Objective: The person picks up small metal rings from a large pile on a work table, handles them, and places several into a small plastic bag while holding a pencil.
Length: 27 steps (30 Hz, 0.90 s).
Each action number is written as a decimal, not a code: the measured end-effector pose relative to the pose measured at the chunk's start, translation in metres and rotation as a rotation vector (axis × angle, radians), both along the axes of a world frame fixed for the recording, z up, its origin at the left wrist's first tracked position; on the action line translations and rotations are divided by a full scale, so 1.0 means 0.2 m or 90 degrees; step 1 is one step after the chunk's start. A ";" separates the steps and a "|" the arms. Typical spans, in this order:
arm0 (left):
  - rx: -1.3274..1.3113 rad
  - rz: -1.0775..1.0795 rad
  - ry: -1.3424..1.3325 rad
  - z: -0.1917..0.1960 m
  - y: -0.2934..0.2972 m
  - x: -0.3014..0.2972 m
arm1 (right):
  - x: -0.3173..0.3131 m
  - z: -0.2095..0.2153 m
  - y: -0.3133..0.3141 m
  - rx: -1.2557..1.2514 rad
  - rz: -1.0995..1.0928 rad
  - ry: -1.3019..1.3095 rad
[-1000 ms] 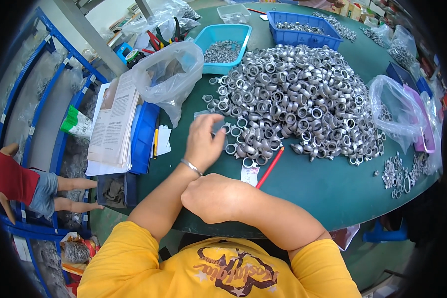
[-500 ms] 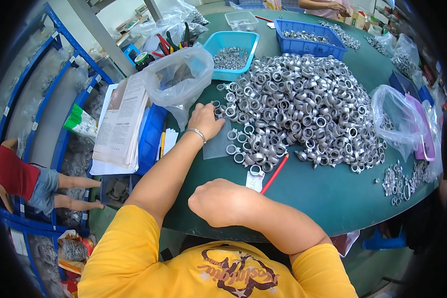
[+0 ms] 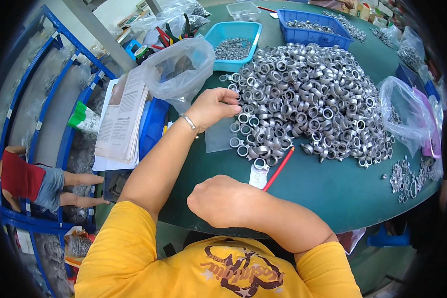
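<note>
A large heap of grey metal rings [image 3: 308,99], each with small lugs, lies on the green table. My left hand [image 3: 214,107] is at the heap's left edge, thumb and fingers apart and fingertips against the outermost rings; no ring shows lifted in it. My right hand [image 3: 218,199] is closed like a fist near the table's front edge, its back upward. Its fingers are curled out of sight, so whatever it may hold is hidden. Between the hands and the heap lie a red pencil [image 3: 279,169] and a white paper slip [image 3: 258,176]. A flat clear bag [image 3: 218,136] lies below my left hand.
A turquoise tray [image 3: 257,37] and a blue basket [image 3: 315,37] of small parts stand behind the heap. An open plastic bag [image 3: 179,67] and stacked papers [image 3: 119,119] are at left. Another clear bag [image 3: 407,116] and smaller metal parts [image 3: 409,181] lie at right.
My left hand has shifted up and right, from the table beside the heap to its edge rings, its fingers now more spread. My right hand stays nearly in place. The view has tilted slightly.
</note>
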State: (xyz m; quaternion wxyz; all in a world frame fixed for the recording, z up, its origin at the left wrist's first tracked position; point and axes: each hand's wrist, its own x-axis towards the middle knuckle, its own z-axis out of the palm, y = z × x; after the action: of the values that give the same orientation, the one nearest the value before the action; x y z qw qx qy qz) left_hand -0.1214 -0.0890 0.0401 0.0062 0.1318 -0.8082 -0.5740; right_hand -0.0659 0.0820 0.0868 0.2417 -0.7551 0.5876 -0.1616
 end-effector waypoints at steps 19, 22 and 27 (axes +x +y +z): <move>-0.221 0.304 -0.032 -0.23 -0.12 0.28 | 0.03 0.01 0.01 -0.019 0.016 0.010; -0.431 0.275 -0.035 -0.17 -0.14 0.36 | 0.02 0.01 0.02 -0.028 0.019 0.002; -0.702 0.208 -0.068 -0.11 -0.11 0.45 | 0.03 0.02 0.01 -0.012 0.018 0.007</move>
State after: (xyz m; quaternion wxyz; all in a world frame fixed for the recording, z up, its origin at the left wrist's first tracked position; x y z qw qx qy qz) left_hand -0.0304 -0.1107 0.0182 0.1219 0.2607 -0.9563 -0.0518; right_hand -0.0609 0.0838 0.0900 0.2332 -0.7667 0.5766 -0.1593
